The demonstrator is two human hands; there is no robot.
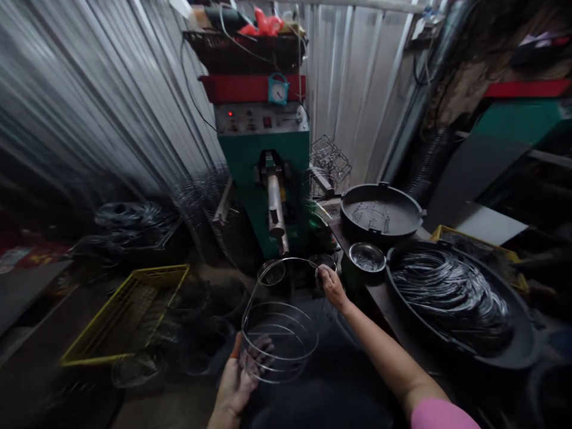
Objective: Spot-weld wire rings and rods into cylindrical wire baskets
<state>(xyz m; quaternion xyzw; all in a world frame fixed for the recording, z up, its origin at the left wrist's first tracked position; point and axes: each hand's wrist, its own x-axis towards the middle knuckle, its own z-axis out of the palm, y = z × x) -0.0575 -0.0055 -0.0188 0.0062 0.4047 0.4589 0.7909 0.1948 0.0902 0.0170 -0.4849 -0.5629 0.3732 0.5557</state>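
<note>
In the lower middle is a round wire basket (280, 358) made of thin silvery rings. My left hand (243, 372) holds it at its lower left side, thumb up along the outer wires and fingers seen through the rings. A larger wire hoop (252, 293) rises from the basket's left side and arches over to the right. At that hoop's right end my right hand (331, 286) is closed, pinching the wire. Whether the hoop is fixed to the basket or separate, I cannot tell. Beyond both hands stands a green machine (241, 161) with a protruding metal arm (276, 205).
To the right, a large black pan (521, 339) holds coiled wire rings (451, 292). Near it are a small metal bowl (367, 257) and another black pan (382, 190) with wire pieces. A yellow crate (127, 274) lies left, below a wire pile (127, 217).
</note>
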